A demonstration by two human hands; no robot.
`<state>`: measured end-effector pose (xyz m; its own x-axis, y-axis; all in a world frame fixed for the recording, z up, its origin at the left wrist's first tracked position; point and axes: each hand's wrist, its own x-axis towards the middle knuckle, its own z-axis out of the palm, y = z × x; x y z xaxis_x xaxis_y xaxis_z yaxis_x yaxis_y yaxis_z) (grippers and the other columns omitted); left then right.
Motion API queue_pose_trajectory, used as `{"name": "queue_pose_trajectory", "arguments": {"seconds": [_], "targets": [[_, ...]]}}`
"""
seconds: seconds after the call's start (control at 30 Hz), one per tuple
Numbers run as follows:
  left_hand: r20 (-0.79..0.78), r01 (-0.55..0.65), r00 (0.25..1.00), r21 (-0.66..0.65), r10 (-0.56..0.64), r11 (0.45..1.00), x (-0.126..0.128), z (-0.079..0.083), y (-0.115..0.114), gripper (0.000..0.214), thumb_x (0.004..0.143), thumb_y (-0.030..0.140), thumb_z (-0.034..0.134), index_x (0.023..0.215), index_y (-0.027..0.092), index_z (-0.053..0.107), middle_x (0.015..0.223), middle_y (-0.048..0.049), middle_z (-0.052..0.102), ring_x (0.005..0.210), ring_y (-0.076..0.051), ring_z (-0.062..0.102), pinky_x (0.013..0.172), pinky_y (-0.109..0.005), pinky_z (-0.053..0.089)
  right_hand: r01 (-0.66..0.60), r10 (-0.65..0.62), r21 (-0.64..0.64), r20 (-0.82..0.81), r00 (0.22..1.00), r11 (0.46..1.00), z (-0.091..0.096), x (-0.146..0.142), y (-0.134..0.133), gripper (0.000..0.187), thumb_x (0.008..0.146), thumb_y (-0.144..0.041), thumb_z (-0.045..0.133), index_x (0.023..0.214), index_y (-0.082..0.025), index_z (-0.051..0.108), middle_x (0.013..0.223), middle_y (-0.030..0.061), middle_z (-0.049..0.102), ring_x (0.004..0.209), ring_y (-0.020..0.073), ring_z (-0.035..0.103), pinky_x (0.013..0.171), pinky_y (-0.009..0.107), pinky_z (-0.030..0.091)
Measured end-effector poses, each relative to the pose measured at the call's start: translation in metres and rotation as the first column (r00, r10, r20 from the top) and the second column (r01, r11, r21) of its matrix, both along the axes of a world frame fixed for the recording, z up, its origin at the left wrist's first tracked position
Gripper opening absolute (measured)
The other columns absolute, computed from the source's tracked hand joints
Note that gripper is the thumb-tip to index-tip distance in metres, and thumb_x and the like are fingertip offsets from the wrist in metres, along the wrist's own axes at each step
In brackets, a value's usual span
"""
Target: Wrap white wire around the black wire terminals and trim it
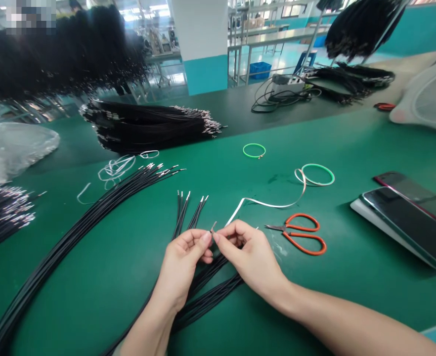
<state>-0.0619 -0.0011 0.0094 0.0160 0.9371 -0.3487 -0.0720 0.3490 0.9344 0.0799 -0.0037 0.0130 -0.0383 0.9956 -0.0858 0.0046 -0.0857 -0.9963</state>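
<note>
My left hand (183, 264) and my right hand (245, 252) meet low in the middle of the green table (240, 306). Both pinch the metal-tipped end of a black wire (212, 228) between thumb and forefinger. Under my hands lies a small bundle of black wires (206, 291), its tipped ends (190, 205) fanning away from me. A thin white strip (266, 203) runs from my right hand toward the right. Orange-handled scissors (299, 235) lie just right of my right hand.
A long bundle of black wires (73, 232) curves along the left. A thick stack of wires (147, 126) lies farther back. Green rings (254, 150) (317, 174), two phones (411, 217), a white fan (429, 99) and a plastic bag (14, 148) sit around.
</note>
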Motion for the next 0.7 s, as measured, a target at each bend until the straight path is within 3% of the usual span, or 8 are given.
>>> {"name": "queue_pose_trajectory", "arguments": {"seconds": [0.27,0.7], "targets": [[0.020,-0.015,1.000,-0.011,0.015,1.000,0.0012,0.0016,-0.0006,0.026,0.078,0.035,0.070,0.089,0.013,0.063,0.063,0.0019,0.055,0.055,-0.006,0.049,0.056,-0.018,0.042,-0.001,0.001,-0.005,0.030,1.000,1.000,-0.0003,0.0008,0.0013,0.020,0.081,-0.032,0.063,0.077,-0.013,0.063,0.066,0.0024,0.059,0.056,0.0096,0.045,0.050,0.022,0.036],[0.102,0.008,0.995,-0.035,-0.005,0.999,0.0023,0.0046,-0.0023,0.025,0.079,0.035,0.068,0.086,0.012,0.063,0.073,-0.0004,0.055,0.055,-0.005,0.044,0.053,-0.018,0.038,-0.056,0.056,-0.004,0.078,0.995,0.998,-0.0014,0.0044,0.0033,0.024,0.083,-0.037,0.061,0.079,-0.013,0.063,0.068,0.0034,0.062,0.056,0.0113,0.050,0.050,0.023,0.037]]}}
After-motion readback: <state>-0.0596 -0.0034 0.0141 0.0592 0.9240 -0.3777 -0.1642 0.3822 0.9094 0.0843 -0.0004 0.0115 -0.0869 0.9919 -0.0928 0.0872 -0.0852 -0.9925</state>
